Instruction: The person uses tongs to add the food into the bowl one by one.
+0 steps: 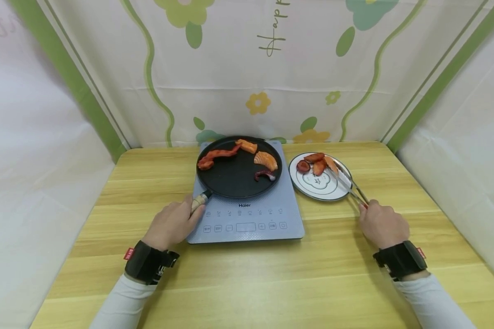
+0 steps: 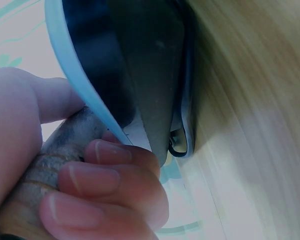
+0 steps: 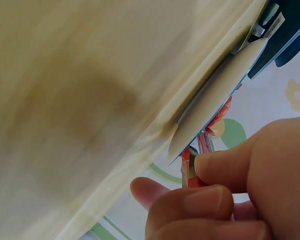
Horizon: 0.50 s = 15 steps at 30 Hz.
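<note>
Gripping the pale, wood-toned handle (image 1: 198,202) of the round black frying pan (image 1: 230,180), your left hand (image 1: 170,224) has its fingers curled around the grip. The pan rests on the flat, light blue-grey induction cooker (image 1: 247,234), its handle pointing toward you. Four pieces lie in the pan along its rear and right: a long, wavy red piece (image 1: 218,156), an orange block (image 1: 248,146), a white-striped orange slice (image 1: 265,160) and a dark red, curled tentacle-shaped piece (image 1: 265,175).

Your right hand (image 1: 384,224) grasps the slim metal tongs (image 1: 359,189) between thumb and fingers. Their tips reach an orange piece (image 1: 330,163) on the round, dark-rimmed white plate (image 1: 329,195); you cannot tell whether they clamp it. Beside it on the plate are two reddish-brown pieces (image 1: 319,167) and a rounded dark red piece (image 1: 303,166).

The plate sits on the wood-grain table (image 1: 247,283), just right of the cooker.
</note>
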Available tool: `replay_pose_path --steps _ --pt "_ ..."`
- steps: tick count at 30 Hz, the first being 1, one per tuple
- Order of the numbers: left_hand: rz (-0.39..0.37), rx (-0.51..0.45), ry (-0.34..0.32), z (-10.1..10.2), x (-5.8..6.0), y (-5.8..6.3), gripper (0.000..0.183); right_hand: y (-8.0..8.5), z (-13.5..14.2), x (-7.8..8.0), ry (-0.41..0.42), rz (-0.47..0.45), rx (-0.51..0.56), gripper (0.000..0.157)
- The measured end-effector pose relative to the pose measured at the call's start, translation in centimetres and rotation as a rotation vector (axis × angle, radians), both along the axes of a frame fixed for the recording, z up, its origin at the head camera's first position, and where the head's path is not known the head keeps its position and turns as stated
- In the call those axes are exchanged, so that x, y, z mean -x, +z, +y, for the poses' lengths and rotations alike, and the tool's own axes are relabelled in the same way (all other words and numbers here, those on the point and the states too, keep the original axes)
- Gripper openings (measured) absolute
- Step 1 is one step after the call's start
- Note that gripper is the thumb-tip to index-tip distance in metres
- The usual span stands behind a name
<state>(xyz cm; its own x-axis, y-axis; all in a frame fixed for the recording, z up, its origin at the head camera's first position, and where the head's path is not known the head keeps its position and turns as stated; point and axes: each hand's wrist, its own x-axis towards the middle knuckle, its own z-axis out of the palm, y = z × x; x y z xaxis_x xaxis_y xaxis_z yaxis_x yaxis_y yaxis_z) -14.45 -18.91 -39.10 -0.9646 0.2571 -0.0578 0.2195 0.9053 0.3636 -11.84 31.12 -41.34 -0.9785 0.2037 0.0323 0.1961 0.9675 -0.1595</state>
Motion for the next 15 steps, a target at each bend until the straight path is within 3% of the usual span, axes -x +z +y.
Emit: replay_pose_path --steps 15 --pt "0.020 -0.019 -0.005 -0.02 -0.12 0.02 0.047 0.33 0.30 0.86 0.014 -0.090 0.036 0.047"
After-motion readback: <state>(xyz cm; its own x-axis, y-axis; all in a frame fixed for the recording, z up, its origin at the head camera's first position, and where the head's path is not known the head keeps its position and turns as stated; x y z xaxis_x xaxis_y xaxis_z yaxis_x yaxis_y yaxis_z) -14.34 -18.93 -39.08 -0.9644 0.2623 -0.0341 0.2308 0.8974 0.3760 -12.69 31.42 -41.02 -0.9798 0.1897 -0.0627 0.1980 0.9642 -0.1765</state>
